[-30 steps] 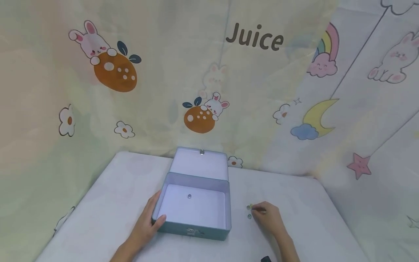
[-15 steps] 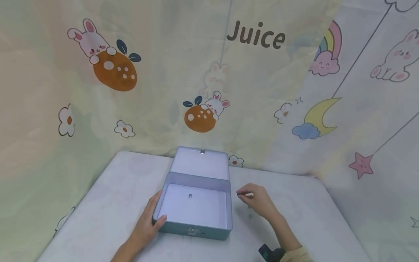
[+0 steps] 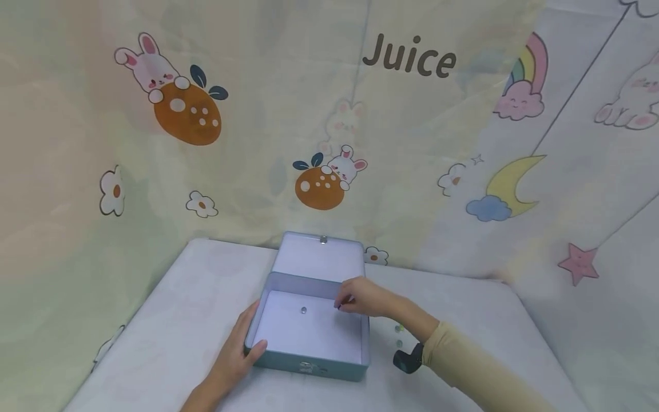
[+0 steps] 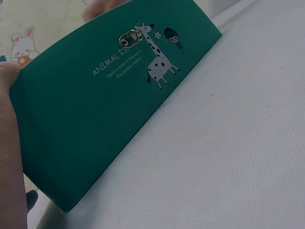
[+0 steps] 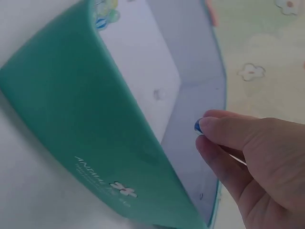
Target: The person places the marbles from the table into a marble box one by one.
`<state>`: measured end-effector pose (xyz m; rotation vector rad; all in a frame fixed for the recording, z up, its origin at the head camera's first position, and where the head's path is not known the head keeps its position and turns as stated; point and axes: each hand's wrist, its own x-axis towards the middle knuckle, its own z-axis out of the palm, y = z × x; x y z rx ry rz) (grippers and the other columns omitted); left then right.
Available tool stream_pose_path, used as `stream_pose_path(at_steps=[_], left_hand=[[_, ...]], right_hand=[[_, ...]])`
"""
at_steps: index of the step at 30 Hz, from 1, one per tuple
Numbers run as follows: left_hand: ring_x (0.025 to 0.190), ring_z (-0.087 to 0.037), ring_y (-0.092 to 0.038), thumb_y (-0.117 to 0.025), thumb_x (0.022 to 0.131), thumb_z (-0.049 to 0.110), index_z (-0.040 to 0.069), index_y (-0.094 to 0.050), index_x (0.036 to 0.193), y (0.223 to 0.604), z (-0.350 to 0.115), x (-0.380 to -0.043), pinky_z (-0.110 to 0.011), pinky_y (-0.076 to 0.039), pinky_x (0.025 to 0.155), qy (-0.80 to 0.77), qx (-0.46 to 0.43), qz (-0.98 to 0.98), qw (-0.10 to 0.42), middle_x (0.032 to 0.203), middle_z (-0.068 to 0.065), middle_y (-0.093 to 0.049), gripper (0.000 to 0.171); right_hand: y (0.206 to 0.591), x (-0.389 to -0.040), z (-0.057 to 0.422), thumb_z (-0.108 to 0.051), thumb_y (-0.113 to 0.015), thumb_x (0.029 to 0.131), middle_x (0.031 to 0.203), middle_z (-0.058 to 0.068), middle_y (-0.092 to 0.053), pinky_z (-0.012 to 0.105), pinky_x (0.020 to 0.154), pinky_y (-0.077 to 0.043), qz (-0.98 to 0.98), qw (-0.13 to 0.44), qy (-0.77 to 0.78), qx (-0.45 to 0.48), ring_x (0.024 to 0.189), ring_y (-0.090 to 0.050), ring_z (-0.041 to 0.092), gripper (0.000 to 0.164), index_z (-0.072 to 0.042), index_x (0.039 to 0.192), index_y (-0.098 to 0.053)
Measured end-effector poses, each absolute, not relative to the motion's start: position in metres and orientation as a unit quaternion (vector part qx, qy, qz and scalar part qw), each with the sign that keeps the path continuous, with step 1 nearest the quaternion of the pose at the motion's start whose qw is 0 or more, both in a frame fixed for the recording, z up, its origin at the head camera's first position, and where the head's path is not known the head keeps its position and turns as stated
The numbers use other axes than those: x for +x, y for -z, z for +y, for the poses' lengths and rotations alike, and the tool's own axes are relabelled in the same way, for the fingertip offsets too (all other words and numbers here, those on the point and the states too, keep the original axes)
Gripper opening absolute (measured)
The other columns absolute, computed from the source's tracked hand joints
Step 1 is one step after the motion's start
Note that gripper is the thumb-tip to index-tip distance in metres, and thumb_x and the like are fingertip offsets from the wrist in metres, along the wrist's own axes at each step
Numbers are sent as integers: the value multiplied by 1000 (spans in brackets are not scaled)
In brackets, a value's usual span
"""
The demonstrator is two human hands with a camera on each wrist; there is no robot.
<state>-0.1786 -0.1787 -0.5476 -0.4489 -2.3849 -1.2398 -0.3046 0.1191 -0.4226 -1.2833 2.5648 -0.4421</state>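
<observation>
A green metal box (image 3: 309,366) with a white inside stands on the table, its lid (image 3: 316,257) folded back. My left hand (image 3: 231,349) grips its near left corner, thumb over the rim. Above the right part of the box, my right hand (image 3: 366,296) pinches a small marble (image 5: 198,126) with blue in it between thumb and fingertips. One clear marble (image 3: 304,310) lies on the box floor. Several coloured marbles (image 5: 107,14) show inside by the front wall in the right wrist view; that wall hides them in the head view.
Right of the box, small marbles (image 3: 399,344) lie on the white tablecloth (image 3: 463,320), close to the right forearm. A black device (image 3: 409,359) is worn at the right wrist. A printed curtain (image 3: 247,143) rises behind the table.
My right hand has lifted a marble from the table right of the box and moved left, over the box. The left hand keeps its hold on the corner.
</observation>
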Motion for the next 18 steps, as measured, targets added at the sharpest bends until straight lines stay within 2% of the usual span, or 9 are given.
stream_pose_path(at_steps=[4,11,18], left_hand=[[141,-21,-30,-62,83,18,11,-22,152,549,-179,-179,-2,-8,107,443,-160,-857,209,151,-10,-33,80],[141,-10,-27,-62,82,16,12,-22,152,550,-179,-178,-3,-10,107,451,-163,-852,210,151,-10,-33,81],[141,-17,-29,-61,83,17,14,-20,152,550,-180,-178,-3,-9,106,444,-155,-859,200,152,-8,-31,80]], right_hand=[[429,-314,99,-11,-68,86,90,-6,-69,11,77,-50,867,132,119,-466,85,-62,-1,13,-11,97,-74],[450,-327,75,-11,-68,86,91,-9,-68,9,77,-48,860,156,98,-475,86,-60,-4,13,-16,95,-75],[457,-331,65,-12,-70,85,89,-10,-68,9,75,-48,852,149,78,-496,84,-60,-4,11,-17,93,-75]])
